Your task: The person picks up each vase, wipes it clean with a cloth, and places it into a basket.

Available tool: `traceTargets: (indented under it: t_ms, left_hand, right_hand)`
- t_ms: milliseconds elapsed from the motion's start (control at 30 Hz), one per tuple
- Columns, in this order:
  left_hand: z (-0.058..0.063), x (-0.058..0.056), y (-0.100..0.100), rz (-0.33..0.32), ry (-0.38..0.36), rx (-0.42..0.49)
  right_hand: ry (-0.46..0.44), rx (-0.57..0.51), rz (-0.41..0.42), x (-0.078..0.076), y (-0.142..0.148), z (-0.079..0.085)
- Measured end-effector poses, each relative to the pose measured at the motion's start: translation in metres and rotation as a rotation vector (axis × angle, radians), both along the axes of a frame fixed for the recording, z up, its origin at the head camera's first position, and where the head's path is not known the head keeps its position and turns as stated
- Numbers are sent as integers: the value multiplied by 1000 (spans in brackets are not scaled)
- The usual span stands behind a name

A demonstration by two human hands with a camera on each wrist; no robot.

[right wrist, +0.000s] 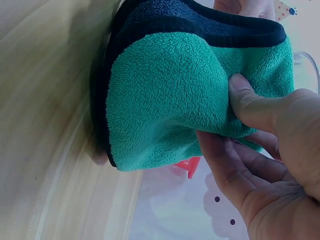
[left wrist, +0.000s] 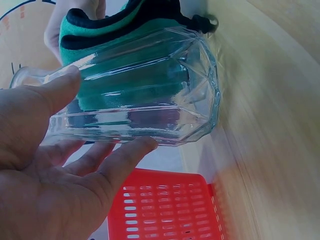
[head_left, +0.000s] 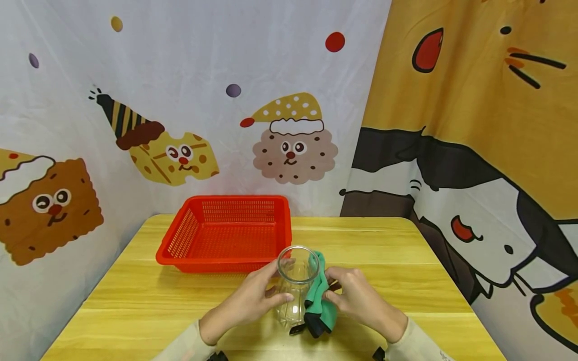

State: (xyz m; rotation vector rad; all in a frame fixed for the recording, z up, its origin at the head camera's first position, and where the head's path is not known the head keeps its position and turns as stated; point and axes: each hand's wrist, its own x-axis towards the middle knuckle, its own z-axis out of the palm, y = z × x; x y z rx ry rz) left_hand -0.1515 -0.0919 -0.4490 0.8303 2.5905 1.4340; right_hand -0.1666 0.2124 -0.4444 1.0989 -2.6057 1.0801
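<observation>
A clear, ribbed glass vase [head_left: 292, 306] stands upright near the front of the table, its round mouth facing up. My left hand [head_left: 253, 300] grips it from the left, thumb on the near side and fingers round the far side; the left wrist view shows the faceted glass wall [left wrist: 200, 112] low by the tabletop. On the vase's right side hangs a folded green towel [head_left: 319, 288] with black edging. My right hand [head_left: 361, 300] pinches this towel between thumb and fingers, and the towel's fuzzy face [right wrist: 165, 95] fills much of the right wrist view.
A red plastic basket [head_left: 217, 261] with slotted walls sits behind the left hand, at the back left of the wooden table [head_left: 384, 250]. Behind the table hangs a curtain [head_left: 203, 60] printed with cartoon figures.
</observation>
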Motion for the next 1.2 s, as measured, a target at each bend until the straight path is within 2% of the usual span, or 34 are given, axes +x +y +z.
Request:
traceTargets:
  t_ms: [200,367,433,467,567,667,700,800,933,1200]
  left_hand:
    - [-2,0,-1,2,3,0]
    - [-2,1,0,5,20,-10]
    - [-2,1,0,4,19,-12]
    - [-2,1,0,3,20,-14]
    - [-1,2,0,5,17,-21]
    - [-1,2,0,5,8,-20]
    - [-1,2,0,4,4,-17]
    - [-1,3,1,3,-8,-6]
    - [-1,4,1,7,-7,-2]
    - [0,4,1,7,-13,5]
  right_hand:
    - [11,4,5,-1,-1,-5]
    - [44,-34,45,-5,1,-11]
    - [67,-55,68,-8,3,-18]
    - [93,-67,84,-20,9,-42]
    - [96,-79,99,-23,11,-47]
    - [52,-59,83,-21,10,-43]
    - [15,-45,64,-8,4,-20]
    - [-23,-1,35,-4,1,-13]
    - [-49,32,23,-2,-1,-11]
    - [-55,85,17,-7,0,-17]
